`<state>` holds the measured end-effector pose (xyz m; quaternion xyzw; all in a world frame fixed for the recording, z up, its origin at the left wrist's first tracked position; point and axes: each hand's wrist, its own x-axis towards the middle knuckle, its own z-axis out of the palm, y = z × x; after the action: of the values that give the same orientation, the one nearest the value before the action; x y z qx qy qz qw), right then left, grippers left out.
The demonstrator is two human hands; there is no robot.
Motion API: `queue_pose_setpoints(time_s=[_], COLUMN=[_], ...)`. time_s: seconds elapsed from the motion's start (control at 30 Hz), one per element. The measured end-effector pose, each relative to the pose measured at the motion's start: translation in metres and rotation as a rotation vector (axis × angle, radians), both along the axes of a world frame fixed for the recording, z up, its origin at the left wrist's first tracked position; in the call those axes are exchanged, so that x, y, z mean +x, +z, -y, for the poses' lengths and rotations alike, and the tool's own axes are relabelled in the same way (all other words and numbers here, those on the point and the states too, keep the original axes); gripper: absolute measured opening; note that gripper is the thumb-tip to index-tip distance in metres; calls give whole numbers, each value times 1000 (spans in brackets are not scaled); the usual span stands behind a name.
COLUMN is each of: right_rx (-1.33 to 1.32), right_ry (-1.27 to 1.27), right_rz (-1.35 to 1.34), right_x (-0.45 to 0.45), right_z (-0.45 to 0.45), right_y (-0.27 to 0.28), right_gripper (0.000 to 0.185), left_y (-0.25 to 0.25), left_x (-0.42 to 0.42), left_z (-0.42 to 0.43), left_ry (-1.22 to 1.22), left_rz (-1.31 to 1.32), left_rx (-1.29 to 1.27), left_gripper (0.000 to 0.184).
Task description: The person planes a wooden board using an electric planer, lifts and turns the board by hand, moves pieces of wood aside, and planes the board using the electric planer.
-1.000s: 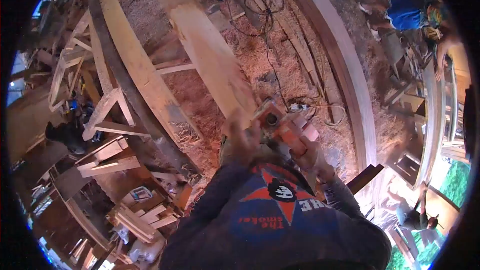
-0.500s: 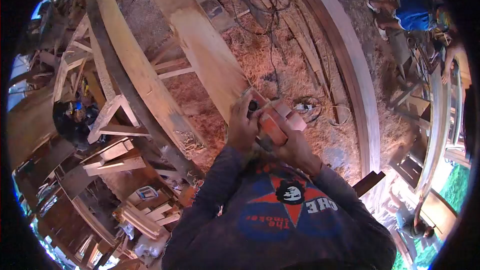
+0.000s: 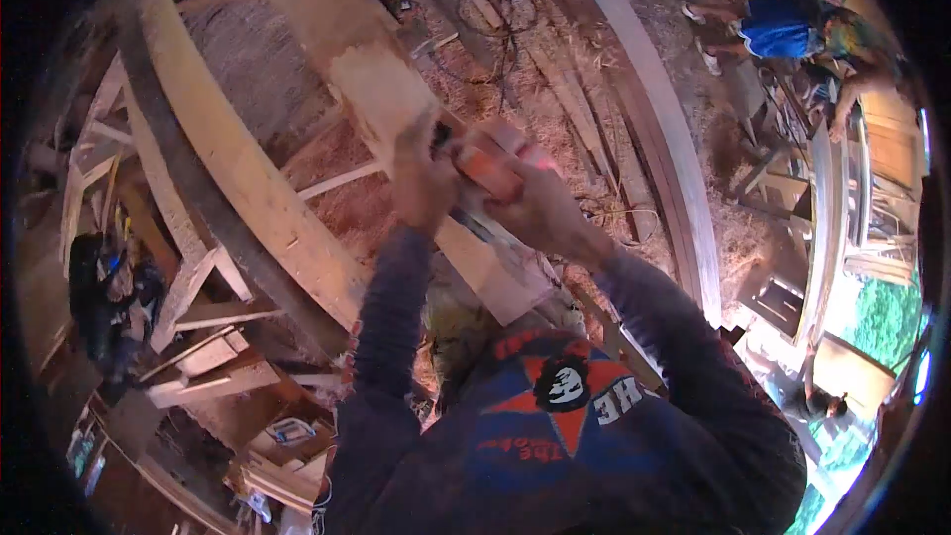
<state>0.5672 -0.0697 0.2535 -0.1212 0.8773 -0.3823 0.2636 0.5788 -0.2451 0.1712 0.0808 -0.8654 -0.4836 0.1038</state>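
An orange-red electric planer [image 3: 490, 170] rests on a long pale plank [image 3: 381, 89] that slants from the upper left towards my body. My right hand [image 3: 547, 206] is wrapped round the planer's rear handle. At the tool's front, the fingers of my left hand [image 3: 421, 176] close round a dark part that looks like its knob. Both hands are a little blurred, and the planer's sole is hidden against the wood. The near end of the plank shows below the tool, close to my shirt.
A curved yellowish beam [image 3: 223, 129] runs along the left, beside wooden trestle pieces [image 3: 188, 297]. Long boards [image 3: 664, 129] lie to the right on shavings. One person in blue shorts [image 3: 778, 28] is at upper right, another person [image 3: 817, 401] at lower right. Offcuts [image 3: 282, 476] lie lower left.
Both hands and the planer have moved forward along the plank, away from my body. The plank's near end is now uncovered. The camera view has shifted too.
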Motion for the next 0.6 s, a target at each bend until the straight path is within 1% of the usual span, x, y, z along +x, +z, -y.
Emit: queue_pose_setpoints(time_s=[0.03, 0.07, 0.1, 0.13, 0.17, 0.2, 0.23, 0.27, 0.3, 0.33, 0.37, 0.4, 0.43, 0.47, 0.53, 0.57, 0.6], right_rx=[-99, -179, -183, -184, -115, -66, -47, -28, -42, -52, -57, -64, -111, -157, -321, -218, -109], right_ry=[11, 27, 29, 30, 13, 48, 67, 87, 86, 82, 81, 84, 49, 14, 80, 21, -33], right_rz=[-100, -218, -287, -358, -378, -496, -468, -441, -359, -278, -291, -308, -233, -152, -245, -118, 7], right_x=[-14, -30, -49, -67, -83, -95, -106, -117, -122, -126, -123, -118, -98, -67, -14, 24, 62], right_z=[15, 29, 46, 62, 80, 97, 109, 120, 122, 124, 123, 121, 107, 83, 29, -6, -42], right_y=[-8, -28, -39, -49, -51, -40, -29, -18, -20, -22, -39, -47, -42, -37, -69, -51, -30], right_gripper=[60, 59, 58, 58, 60, 47, 41, 36, 36, 36, 38, 41, 46, 54, 56, 63, 71], left_y=[-3, -13, -25, -37, -52, -67, -81, -90, -76, -50, -30, -32, -48, -52, -24, -11, -1], left_x=[-17, -33, -50, -76, -99, -122, -145, -159, -156, -153, -146, -135, -118, -101, -34, 2, 37], left_z=[16, 33, 52, 74, 94, 113, 132, 145, 139, 136, 134, 125, 113, 98, 37, 4, -27], left_ry=[-28, -55, -79, -98, -88, -66, -31, -20, -33, -78, -118, -119, -123, -128, -55, -111, -134], left_rz=[-58, -120, -183, -154, -105, -62, -24, 65, 66, 12, -43, -50, -148, -240, 15, -6, 76], left_rx=[-36, -87, -137, -119, 51, 228, 398, 498, 492, 307, 122, 111, 10, -89, -89, -62, 30], left_gripper=[41, 39, 37, 35, 34, 34, 33, 33, 33, 32, 31, 31, 30, 29, 30, 33, 33])
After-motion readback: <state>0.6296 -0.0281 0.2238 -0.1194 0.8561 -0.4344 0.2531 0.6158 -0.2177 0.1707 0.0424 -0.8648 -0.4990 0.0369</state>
